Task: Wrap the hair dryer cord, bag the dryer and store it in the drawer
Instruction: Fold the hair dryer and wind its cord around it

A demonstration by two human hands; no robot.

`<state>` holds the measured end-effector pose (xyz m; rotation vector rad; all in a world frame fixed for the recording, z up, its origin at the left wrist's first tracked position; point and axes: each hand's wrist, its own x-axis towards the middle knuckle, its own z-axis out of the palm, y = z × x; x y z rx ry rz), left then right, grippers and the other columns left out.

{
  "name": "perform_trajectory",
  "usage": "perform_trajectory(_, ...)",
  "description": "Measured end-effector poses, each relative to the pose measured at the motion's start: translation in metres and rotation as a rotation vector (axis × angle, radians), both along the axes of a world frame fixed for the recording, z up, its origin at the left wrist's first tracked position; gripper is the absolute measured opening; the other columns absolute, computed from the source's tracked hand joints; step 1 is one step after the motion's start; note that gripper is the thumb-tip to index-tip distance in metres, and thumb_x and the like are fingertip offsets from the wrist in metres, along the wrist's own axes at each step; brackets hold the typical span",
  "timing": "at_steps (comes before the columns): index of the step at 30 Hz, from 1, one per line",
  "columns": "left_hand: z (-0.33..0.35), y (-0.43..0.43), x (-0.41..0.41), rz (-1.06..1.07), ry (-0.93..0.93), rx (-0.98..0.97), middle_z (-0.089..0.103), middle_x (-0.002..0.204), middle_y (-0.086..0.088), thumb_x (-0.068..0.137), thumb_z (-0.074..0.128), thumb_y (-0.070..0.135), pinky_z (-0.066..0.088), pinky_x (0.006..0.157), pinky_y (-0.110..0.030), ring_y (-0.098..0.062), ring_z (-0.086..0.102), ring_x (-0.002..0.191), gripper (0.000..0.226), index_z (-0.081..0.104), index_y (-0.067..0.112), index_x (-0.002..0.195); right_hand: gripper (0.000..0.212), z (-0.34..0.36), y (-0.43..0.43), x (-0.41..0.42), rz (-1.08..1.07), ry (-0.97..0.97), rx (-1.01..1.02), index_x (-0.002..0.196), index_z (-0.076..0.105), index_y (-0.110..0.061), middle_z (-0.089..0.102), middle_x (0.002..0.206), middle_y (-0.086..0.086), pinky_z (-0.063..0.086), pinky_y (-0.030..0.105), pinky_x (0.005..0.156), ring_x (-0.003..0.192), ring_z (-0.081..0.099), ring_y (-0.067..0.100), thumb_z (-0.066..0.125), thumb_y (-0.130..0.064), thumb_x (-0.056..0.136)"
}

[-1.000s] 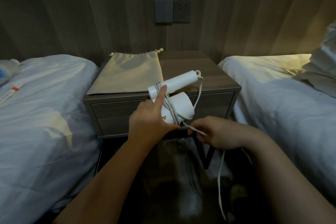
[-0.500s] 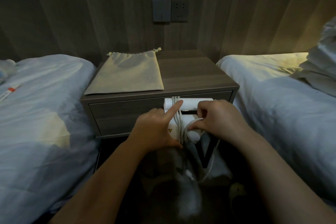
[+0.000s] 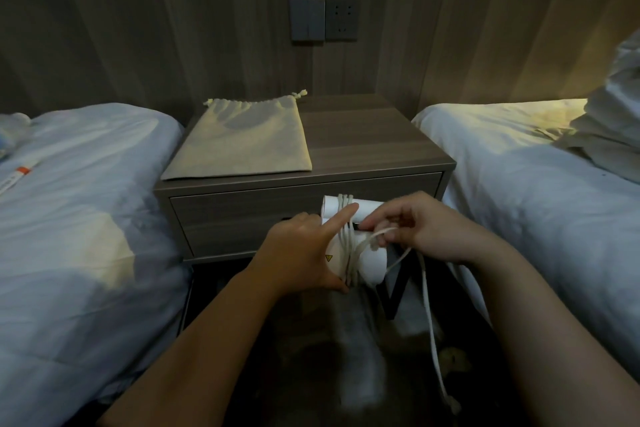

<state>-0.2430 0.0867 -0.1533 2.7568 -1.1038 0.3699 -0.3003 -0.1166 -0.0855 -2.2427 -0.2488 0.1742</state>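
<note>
Left hand [image 3: 304, 253] grips the dryer [image 3: 374, 263] from its 9 o'clock side, index finger [image 3: 341, 218] laid straight across the wound loops. Right hand [image 3: 426, 229], at the dryer's 3 o'clock, pinches the cord [image 3: 429, 308] where the next turn comes off. We hold the dryer in the air in front of the shut drawer [image 3: 242, 222], off the tabletop [image 3: 363, 135]. The tail drops toward 5 o'clock to the floor [image 3: 277, 340]; the plug end [image 3: 452, 404] is blurred.

Risks as we judge them:
- One finger pins the loops. If we lift it or slacken the right-hand pull, the turns could slide and unwind.
- The tail could snag the leg [image 3: 394, 291] and yank out of the pinch.
- The loops are bunched in one band, so a fat wrap may jam at the gathered mouth of the bag [image 3: 242, 139], which lies flat at 11 o'clock.
</note>
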Motion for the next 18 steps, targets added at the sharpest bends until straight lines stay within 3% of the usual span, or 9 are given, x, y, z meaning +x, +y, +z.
perform_trajectory(4, 0.001, -0.003, -0.002, -0.031, 0.010, 0.048, 0.060, 0.111, -0.002, 0.055, 0.065, 0.075, 0.049, 0.083, -0.037, -0.019, 0.055, 0.100, 0.117, -0.004, 0.043, 0.144, 0.019, -0.004, 0.003, 0.006, -0.318, -0.197, -0.209, 0.080, 0.067, -0.023, 0.069, 0.072, 0.001, 0.053, 0.033, 0.066, 0.070, 0.065, 0.014, 0.081, -0.019, 0.067)
perform_trajectory(7, 0.001, -0.004, -0.003, -0.046, 0.013, 0.075, 0.060, 0.111, -0.002, 0.055, 0.064, 0.076, 0.049, 0.082, -0.036, -0.019, 0.055, 0.099, 0.117, -0.005, 0.043, 0.143, 0.031, -0.002, 0.001, 0.006, -0.407, -0.181, -0.384, 0.062, 0.056, -0.022, 0.060, 0.065, -0.006, 0.039, 0.026, 0.052, 0.065, 0.056, 0.009, 0.084, -0.037, 0.060)
perform_trajectory(10, 0.002, -0.004, -0.004, -0.057, 0.014, 0.088, 0.059, 0.111, -0.002, 0.056, 0.065, 0.075, 0.049, 0.081, -0.036, -0.018, 0.054, 0.099, 0.116, -0.004, 0.043, 0.143, 0.040, -0.003, -0.004, 0.008, -0.432, -0.185, -0.432, 0.056, 0.053, -0.018, 0.059, 0.061, -0.003, 0.036, 0.027, 0.050, 0.062, 0.054, 0.012, 0.084, -0.044, 0.057)
perform_trajectory(15, 0.003, -0.007, -0.006, -0.084, 0.034, 0.117, 0.056, 0.117, -0.002, 0.058, 0.066, 0.073, 0.049, 0.084, -0.037, -0.018, 0.052, 0.103, 0.115, -0.009, 0.046, 0.141, 0.017, -0.002, -0.016, 0.009, -0.322, -0.119, -0.198, 0.063, 0.064, -0.021, 0.062, 0.066, -0.001, 0.042, 0.020, 0.057, 0.064, 0.055, 0.012, 0.079, -0.018, 0.071)
perform_trajectory(18, 0.004, -0.008, -0.006, -0.099, 0.023, 0.135, 0.055, 0.116, -0.002, 0.060, 0.065, 0.071, 0.046, 0.080, -0.033, -0.018, 0.050, 0.103, 0.116, -0.012, 0.046, 0.142, 0.023, -0.005, -0.027, 0.010, -0.259, -0.088, -0.110, 0.070, 0.068, -0.022, 0.068, 0.073, 0.005, 0.047, 0.020, 0.067, 0.072, 0.060, 0.014, 0.069, -0.001, 0.078)
